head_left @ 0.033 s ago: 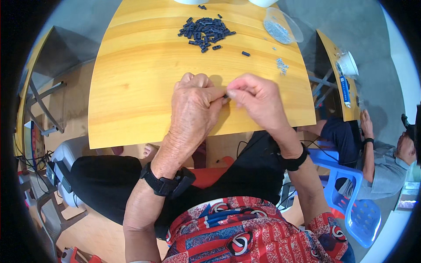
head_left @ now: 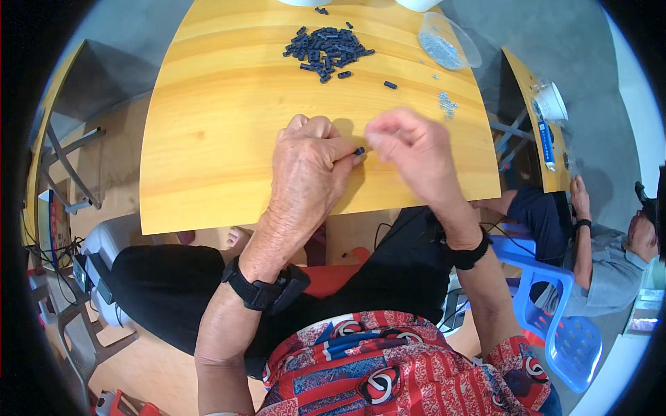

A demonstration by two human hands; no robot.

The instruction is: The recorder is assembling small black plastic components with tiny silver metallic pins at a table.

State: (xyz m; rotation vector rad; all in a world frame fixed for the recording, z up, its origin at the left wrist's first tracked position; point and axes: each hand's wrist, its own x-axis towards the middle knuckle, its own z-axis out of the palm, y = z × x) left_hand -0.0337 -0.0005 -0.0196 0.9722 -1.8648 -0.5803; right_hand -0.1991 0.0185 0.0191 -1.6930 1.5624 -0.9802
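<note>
My left hand (head_left: 310, 159) is closed above the near part of the table, pinching a small black plastic piece (head_left: 359, 151) between thumb and forefinger. One end of the piece pokes out toward the right. My right hand (head_left: 415, 152) hovers just to the right of it, apart from the piece. Its thumb and forefinger are drawn together and slightly blurred; anything between them is too small to make out. Farther back lies a heap of similar black plastic pieces (head_left: 329, 48), with a single black piece (head_left: 390, 85) off to its right.
Small silvery parts (head_left: 447, 105) lie scattered at the table's right side. Behind them a clear tub (head_left: 449, 43) holds more. White containers stand at the far edge. To the right, another person (head_left: 603, 256) sits by a second table (head_left: 555, 173) and a blue plastic chair (head_left: 555, 312).
My right hand has moved a little to the right, away from the black piece, whose end now shows. The left hand keeps its pinch in the same place.
</note>
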